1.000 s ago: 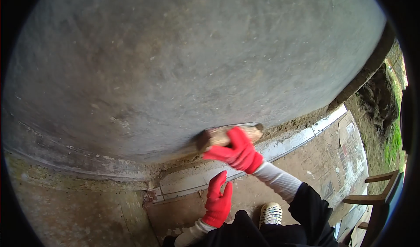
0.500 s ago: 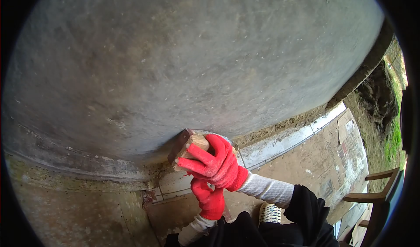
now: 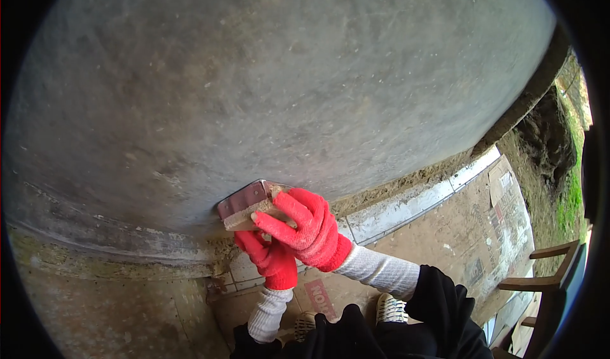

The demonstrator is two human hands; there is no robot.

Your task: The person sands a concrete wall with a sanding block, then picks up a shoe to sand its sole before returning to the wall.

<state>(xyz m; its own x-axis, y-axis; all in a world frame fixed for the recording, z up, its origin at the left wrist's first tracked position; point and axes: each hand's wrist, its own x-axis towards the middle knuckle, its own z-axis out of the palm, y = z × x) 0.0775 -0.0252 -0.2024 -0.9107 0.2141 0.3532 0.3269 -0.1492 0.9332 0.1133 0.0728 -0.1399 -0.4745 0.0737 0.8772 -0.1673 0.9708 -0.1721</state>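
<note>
A tool with a reddish-brown plate and a pale block-like back (image 3: 244,203) lies against the lower part of a grey, curved wall (image 3: 286,92). My right hand (image 3: 308,229), in a red glove with bare fingertips, is closed round the tool's upper side. Below it and to the left, my left hand (image 3: 270,257), also in a red glove, holds the tool's lower edge; its fingertips are partly hidden behind the tool.
A ledge of white tiles (image 3: 394,213) runs along the wall's foot. Flattened cardboard (image 3: 438,238) covers the floor, and a wooden chair (image 3: 553,270) stands at the right. Two patterned shoes (image 3: 391,309) show below.
Both hands and the tool have moved left along the wall. The tool has turned so more of its reddish plate shows, and my left hand has risen to its lower edge.
</note>
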